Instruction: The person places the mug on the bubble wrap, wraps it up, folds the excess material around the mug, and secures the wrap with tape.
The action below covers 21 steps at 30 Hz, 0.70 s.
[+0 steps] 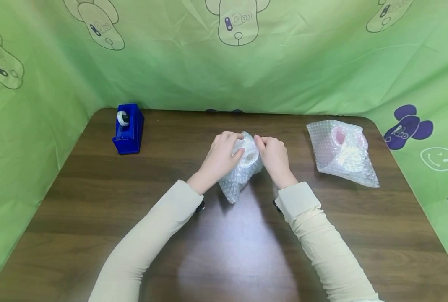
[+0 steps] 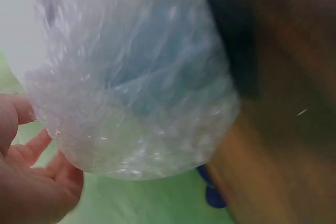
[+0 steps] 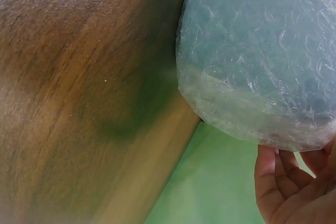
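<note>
A clear bubble wrap bag [image 1: 233, 184] is at the middle of the table, with something inside whose kind I cannot make out. A whitish, rounded shape shows through the wrap in the head view; in the wrist views the contents look bluish-green. My left hand [image 1: 221, 154] holds the bag's upper left side, thumb and fingers on its edge. At the upper right, my right hand [image 1: 274, 156] pinches the edge of the wrap. Close up, the bubble wrap [image 3: 252, 51] bulges above the right fingers [image 3: 266, 174], and the left fingers [image 2: 39, 148] touch its rim.
A blue tape dispenser [image 1: 129, 130] with a roll of tape stands at the back left. Another bubble wrap bag [image 1: 327, 155] with a pink and white item lies at the right. Green printed cloth [image 1: 194, 84] hangs behind the brown wooden table [image 1: 76, 201].
</note>
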Each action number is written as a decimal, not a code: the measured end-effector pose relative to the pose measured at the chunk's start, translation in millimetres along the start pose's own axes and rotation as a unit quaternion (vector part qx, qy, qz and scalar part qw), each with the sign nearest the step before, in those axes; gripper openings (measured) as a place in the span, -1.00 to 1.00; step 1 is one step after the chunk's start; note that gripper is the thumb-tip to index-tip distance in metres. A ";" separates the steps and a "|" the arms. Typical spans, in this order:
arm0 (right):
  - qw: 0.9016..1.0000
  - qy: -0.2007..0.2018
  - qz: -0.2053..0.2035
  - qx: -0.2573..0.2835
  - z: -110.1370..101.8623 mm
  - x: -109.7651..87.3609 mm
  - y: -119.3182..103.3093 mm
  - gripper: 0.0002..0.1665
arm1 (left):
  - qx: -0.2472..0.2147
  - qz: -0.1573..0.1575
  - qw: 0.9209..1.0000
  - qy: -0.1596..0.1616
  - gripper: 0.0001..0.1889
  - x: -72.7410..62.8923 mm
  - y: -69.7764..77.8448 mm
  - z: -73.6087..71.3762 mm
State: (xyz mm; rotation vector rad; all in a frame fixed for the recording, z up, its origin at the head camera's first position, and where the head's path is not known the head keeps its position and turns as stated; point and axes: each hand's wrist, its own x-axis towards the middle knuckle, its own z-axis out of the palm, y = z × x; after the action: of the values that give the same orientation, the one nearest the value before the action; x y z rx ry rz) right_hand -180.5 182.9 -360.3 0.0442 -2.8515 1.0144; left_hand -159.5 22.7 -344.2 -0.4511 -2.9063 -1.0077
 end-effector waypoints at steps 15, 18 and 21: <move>0.999 -0.043 0.026 -0.004 -2.7 1.7 3.8 -0.43 | -0.156 -0.088 0.977 -0.114 -0.30 -2.9 -19.9 7.0; 0.998 -0.048 0.032 -0.013 -1.3 1.8 4.2 -0.39 | -0.173 -0.089 0.972 -0.133 -0.29 -2.1 -23.0 5.4; 0.998 -0.057 0.032 -0.021 -1.4 2.7 4.6 -0.38 | -0.201 -0.094 0.962 -0.157 -0.27 -2.2 -26.7 2.3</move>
State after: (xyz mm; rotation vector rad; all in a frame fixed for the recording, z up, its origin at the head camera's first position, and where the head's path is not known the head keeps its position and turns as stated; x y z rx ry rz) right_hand -183.4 187.4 -361.9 0.0079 -2.9947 0.9939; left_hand -164.8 3.6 -362.3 -0.3805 -3.0537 -1.7193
